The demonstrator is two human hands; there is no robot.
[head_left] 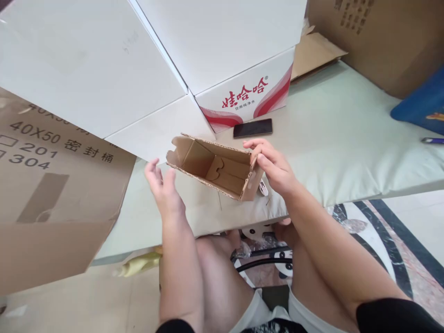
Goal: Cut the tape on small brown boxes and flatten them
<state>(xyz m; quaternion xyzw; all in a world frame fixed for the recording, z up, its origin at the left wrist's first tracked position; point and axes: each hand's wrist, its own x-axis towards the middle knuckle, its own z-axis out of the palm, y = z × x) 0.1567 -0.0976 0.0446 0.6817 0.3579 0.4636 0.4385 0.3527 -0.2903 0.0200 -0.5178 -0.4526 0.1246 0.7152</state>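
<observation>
A small open cardboard box (215, 169) stands on the pale padded surface in front of me, brown inside, with interlocked flaps at its bottom. At its right end, my right hand (274, 164) pinches the upper edge between thumb and fingers. My left hand (164, 187) is beside the left end, fingers apart and holding nothing; whether a fingertip touches the cardboard I cannot tell. Under the right hand lies a small white and dark object (263, 187), partly covered by the box. A dark phone (253, 128) lies flat just behind the box.
White cartons (243, 95) with red lettering are stacked behind. To the left stands a large brown carton (58, 185). Flattened cardboard (315, 53), a blue bag-like item (421, 101) and a pen (433, 140) are on the right. The front edge of the padded surface (360, 152) runs above my knees.
</observation>
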